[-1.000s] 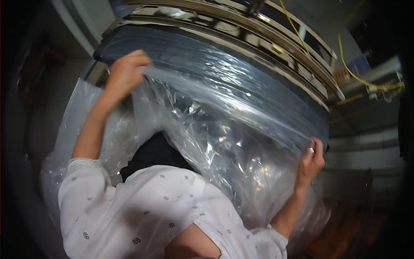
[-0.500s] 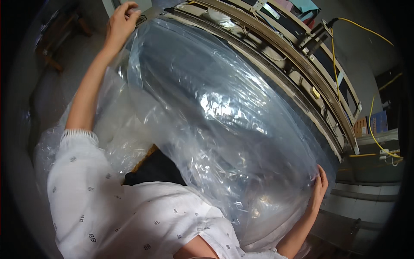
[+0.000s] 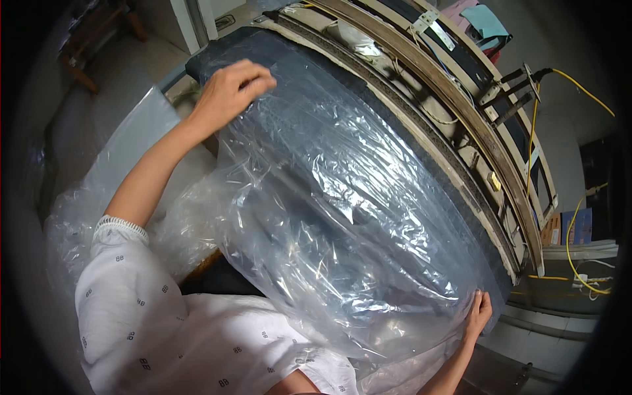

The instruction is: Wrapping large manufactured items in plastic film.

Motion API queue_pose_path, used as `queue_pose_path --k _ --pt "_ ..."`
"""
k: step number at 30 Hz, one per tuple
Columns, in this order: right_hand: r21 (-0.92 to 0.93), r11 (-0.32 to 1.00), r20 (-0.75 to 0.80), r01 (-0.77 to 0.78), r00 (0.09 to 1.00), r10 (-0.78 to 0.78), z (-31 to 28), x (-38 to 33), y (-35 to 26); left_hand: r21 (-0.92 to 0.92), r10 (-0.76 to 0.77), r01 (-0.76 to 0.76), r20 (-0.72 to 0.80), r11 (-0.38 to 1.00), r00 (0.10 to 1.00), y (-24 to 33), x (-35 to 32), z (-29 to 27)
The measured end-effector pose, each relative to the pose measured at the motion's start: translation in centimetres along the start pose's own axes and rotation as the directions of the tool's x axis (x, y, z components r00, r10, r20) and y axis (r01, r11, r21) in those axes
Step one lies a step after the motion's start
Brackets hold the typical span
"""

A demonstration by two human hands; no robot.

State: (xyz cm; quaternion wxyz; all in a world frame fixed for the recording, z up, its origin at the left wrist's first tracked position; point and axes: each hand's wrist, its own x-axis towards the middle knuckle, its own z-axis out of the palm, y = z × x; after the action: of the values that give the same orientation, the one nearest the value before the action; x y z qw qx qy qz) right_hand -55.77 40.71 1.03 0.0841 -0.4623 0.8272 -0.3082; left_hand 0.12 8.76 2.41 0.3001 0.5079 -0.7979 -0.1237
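Observation:
A large sheet of clear plastic film (image 3: pixel 368 191), wrinkled and shiny, spreads over a dark grey worktop (image 3: pixel 247 46). At the far left of the sheet, my left hand (image 3: pixel 237 92) is closed, its fingers curled on the film's edge just above the worktop. My right hand (image 3: pixel 479 315) pinches the film's right edge near the worktop's right end. Between my hands the film lies in creases and hangs down toward my body over the near side.
Along the worktop's far side runs a long machine frame (image 3: pixel 434 85) with rails and wires. A yellow cable (image 3: pixel 573 82) leads off it at right. More loose clear film (image 3: pixel 85 224) hangs at my left. Boxes (image 3: pixel 578 227) stand at far right.
My left hand has moved right and nearer to me, uncovering the worktop's far left corner. The film has sunk flatter with more creases. My right hand sits slightly lower in view.

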Motion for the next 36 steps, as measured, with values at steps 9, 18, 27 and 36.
queue_pose_path --k 9,18,27,36 --pt "0.009 1.000 0.019 -0.014 1.000 0.014 0.4 -0.5 -0.8 0.165 -0.082 0.110 -0.168 0.980 0.982 -5.4 7.4 3.9" --pt "0.071 0.997 0.105 0.020 0.994 -0.027 -0.3 -2.0 -4.1 -0.441 -0.299 0.229 -0.095 0.868 0.949 -6.2 7.8 3.9" --pt "-0.521 0.853 -0.129 0.044 0.983 -0.130 -1.7 -6.9 -4.5 0.092 -0.280 0.330 -0.346 0.940 0.895 -13.4 8.9 1.6" --pt "-0.665 0.732 -0.273 -0.146 0.960 -0.057 -5.4 -12.0 3.7 0.194 -0.265 0.331 -0.298 0.924 0.917 -13.3 10.7 1.2"
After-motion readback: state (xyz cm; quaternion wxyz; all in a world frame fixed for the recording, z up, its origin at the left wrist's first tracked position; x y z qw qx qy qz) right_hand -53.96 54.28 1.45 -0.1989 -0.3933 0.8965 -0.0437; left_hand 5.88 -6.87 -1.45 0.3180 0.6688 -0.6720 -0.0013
